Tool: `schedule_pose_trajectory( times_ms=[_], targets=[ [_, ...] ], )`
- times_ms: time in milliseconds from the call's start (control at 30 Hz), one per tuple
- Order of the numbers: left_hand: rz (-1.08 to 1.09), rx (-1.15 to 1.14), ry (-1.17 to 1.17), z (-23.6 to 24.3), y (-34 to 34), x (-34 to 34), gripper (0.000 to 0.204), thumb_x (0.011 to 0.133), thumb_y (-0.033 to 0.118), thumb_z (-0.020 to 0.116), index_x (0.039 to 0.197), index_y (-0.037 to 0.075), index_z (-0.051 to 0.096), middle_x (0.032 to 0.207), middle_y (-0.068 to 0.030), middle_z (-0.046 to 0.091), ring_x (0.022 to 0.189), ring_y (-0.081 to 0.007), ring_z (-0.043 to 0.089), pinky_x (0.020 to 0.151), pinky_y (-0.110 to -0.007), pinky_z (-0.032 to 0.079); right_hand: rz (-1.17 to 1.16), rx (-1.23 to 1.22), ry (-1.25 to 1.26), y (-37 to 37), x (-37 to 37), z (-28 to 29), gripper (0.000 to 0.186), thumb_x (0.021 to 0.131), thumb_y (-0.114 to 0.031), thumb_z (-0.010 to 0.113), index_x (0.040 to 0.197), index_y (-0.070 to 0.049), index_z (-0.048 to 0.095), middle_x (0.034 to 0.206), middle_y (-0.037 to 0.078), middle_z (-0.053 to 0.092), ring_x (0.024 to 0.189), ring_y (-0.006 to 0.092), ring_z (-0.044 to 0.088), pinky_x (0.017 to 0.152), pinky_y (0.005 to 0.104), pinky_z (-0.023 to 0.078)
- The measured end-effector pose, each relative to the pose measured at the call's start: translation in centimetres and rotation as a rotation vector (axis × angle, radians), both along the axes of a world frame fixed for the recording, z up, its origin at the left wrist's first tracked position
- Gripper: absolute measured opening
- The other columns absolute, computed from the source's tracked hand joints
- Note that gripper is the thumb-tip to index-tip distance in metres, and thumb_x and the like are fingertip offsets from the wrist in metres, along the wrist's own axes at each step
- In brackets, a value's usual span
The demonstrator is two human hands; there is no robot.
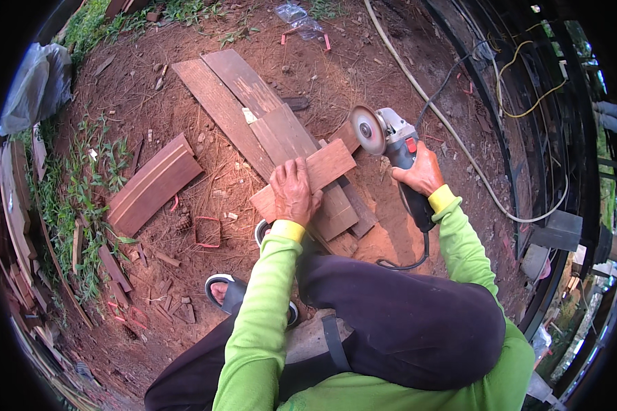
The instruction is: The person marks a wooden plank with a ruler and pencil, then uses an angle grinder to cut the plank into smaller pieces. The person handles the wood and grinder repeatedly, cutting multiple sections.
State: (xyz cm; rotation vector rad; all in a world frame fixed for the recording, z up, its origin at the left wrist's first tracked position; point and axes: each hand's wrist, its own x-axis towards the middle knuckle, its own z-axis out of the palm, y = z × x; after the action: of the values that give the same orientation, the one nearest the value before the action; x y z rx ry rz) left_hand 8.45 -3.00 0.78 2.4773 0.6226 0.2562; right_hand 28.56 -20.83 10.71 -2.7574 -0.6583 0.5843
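My left hand (292, 188) grips a short reddish wooden board (332, 161) lying crosswise over longer stacked planks (219, 120), its fingers curled on the board's top. My right hand (421, 171) holds an angle grinder (404, 140) by its body, raised to the right of the board. Its disc (370, 131) faces up and left, apart from the wood; whether it spins I cannot tell. The grinder's dark cord loops down beside my right forearm. Pale sawdust lies on the soil under and right of the planks.
Bundled boards (154, 185) lie at left, with scrap wood and grass. A plastic bag (34, 85) sits upper left. A pale hose (452, 127) curves along the right, beside dark metal bars and a grey block (557, 229). My sandalled foot (230, 294) is below the planks.
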Motion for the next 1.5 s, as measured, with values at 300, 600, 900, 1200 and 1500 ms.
schedule_pose_trajectory(
  times_ms=[300, 600, 900, 1200, 1500],
  targets=[
    [0.02, -0.229, -0.201, 0.2, 2.1, -2.7, 0.079, 0.053, 0.018, 0.08, 0.123, -0.001, 0.05, 0.115, -0.0191, 0.051, 0.109, -0.0376, 0.047, 0.096, -0.046, 0.041, -0.252, 0.333, -0.007, -1.6, 0.6, -0.1, 0.057, 0.059, -0.027, 0.08, 0.099, 0.006, 0.059, 0.091, 0.019, 0.067, 0.084, 0.0284, 0.066, 0.079, 0.0371, 0.051],
    [0.16, -0.494, -0.339, 4.5, 5.3, -5.3, 0.069, 0.055, 0.016, 0.08, 0.118, -0.002, 0.058, 0.112, -0.0167, 0.06, 0.105, -0.0332, 0.057, 0.094, -0.039, 0.045, -0.299, 0.445, 0.004, -1.2, -0.8, -0.3, 0.045, 0.062, -0.018, 0.076, 0.1, 0.002, 0.061, 0.087, 0.006, 0.064, 0.076, 0.0146, 0.06, 0.071, 0.0296, 0.05],
    [0.234, -0.563, -0.222, 3.9, 7.2, -7.1, 0.069, 0.055, 0.014, 0.08, 0.118, -0.004, 0.059, 0.111, -0.014, 0.06, 0.106, -0.0256, 0.058, 0.096, -0.034, 0.044, -0.332, 0.552, 0.078, -0.8, -1.5, -0.3, 0.046, 0.063, -0.02, 0.078, 0.1, 0.002, 0.06, 0.092, 0.011, 0.066, 0.082, 0.0189, 0.062, 0.078, 0.0322, 0.05],
    [0.22, -0.149, 0.017, -1.9, 9.3, -10.3, 0.076, 0.05, 0.016, 0.08, 0.119, 0.0, 0.055, 0.117, -0.0176, 0.056, 0.11, -0.0377, 0.05, 0.098, -0.043, 0.043, -0.372, 0.565, 0.124, -1.4, -1.8, -0.6, 0.039, 0.066, -0.017, 0.076, 0.097, 0.002, 0.061, 0.089, 0.006, 0.065, 0.078, 0.0136, 0.06, 0.074, 0.0289, 0.049],
    [0.219, 0.029, 0.124, -3.6, 7.7, -10.0, 0.092, 0.054, 0.032, 0.084, 0.132, 0.003, 0.045, 0.124, -0.0194, 0.05, 0.118, -0.0384, 0.043, 0.104, -0.048, 0.034, -0.372, 0.59, 0.153, -1.4, -2.0, -0.4, 0.037, 0.067, -0.017, 0.075, 0.097, 0.001, 0.062, 0.086, 0.005, 0.064, 0.075, 0.0131, 0.059, 0.071, 0.0287, 0.049]
  ],
)
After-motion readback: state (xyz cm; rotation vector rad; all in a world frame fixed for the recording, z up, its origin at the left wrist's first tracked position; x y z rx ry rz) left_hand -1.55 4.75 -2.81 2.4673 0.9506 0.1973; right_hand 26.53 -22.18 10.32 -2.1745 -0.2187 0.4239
